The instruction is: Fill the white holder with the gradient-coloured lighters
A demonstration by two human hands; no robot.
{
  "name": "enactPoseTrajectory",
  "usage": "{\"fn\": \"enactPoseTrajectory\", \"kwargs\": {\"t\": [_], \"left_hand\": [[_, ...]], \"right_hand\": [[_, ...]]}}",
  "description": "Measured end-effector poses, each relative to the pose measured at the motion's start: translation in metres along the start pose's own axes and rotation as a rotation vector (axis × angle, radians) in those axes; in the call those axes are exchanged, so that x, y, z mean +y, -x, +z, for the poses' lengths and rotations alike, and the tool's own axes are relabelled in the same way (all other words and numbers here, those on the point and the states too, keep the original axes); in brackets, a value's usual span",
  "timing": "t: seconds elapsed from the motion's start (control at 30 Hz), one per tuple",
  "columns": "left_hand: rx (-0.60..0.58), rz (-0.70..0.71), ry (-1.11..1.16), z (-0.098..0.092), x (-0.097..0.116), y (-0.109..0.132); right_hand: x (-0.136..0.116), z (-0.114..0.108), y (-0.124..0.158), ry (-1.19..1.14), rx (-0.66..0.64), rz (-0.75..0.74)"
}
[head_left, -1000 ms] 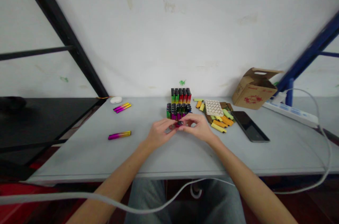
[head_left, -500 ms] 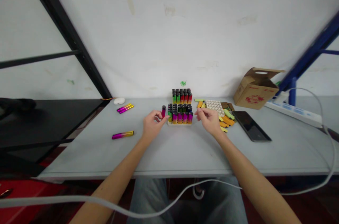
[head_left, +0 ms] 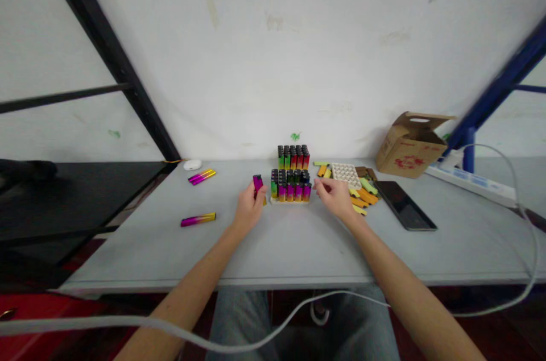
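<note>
My left hand is shut around an upright magenta-and-purple disposable lighter, just left of a block of upright gradient-coloured lighters standing on a pale base. A second block of upright lighters stands behind it. My right hand is beside the block's right side, fingers reaching toward it without a visible hold. Beyond those fingers lie a white holed tray and a heap of yellow and orange lighter casings.
Lying flat at left are a magenta-yellow lighter and a pair of similar lighters, near a small white case. A dark tablet, cardboard box and power strip sit at right on the grey table.
My hands, together over a lighter in front of the block a second ago, have parted. The left hand now holds the magenta lighter upright at the block's left; the right hand sits at its right.
</note>
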State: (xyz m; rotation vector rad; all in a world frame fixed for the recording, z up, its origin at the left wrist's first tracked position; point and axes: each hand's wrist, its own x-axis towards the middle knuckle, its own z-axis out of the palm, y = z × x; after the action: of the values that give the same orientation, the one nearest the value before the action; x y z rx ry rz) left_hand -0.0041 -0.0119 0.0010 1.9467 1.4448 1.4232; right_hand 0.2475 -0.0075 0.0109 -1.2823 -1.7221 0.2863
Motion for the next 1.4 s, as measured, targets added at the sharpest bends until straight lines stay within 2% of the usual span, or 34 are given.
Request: {"fn": "enactPoseTrajectory", "kwargs": {"t": [0.23, 0.47, 0.53, 0.7, 0.9, 1.2, 1.4], "left_hand": [[0.011, 0.044, -0.147, -0.003, 0.001, 0.000], [-0.107, 0.223, -0.154, -0.002, -0.006, -0.005], [-0.122, 0.201, -0.125, -0.001, -0.010, -0.005], [-0.069, 0.102, -0.038, 0.001, -0.015, -0.006], [-0.095, 0.225, 0.012, 0.002, -0.015, -0.007], [-0.107, 0.222, -0.116, -0.002, -0.015, -0.008], [-0.144, 0.071, -0.102, -0.002, -0.010, -0.007]], "right_hand": [[0.000, 0.002, 0.000, 0.130, -0.073, -0.025], [0.000, 0.001, 0.000, 0.136, -0.081, -0.023], [-0.001, 0.001, 0.000, 0.140, -0.086, -0.027], [-0.002, 0.001, -0.001, 0.164, -0.098, -0.037], [-0.002, 0.000, -0.001, 0.173, -0.106, -0.024], [-0.003, 0.000, -0.001, 0.174, -0.122, -0.015], [-0.003, 0.000, -0.001, 0.178, -0.124, -0.007]]}}
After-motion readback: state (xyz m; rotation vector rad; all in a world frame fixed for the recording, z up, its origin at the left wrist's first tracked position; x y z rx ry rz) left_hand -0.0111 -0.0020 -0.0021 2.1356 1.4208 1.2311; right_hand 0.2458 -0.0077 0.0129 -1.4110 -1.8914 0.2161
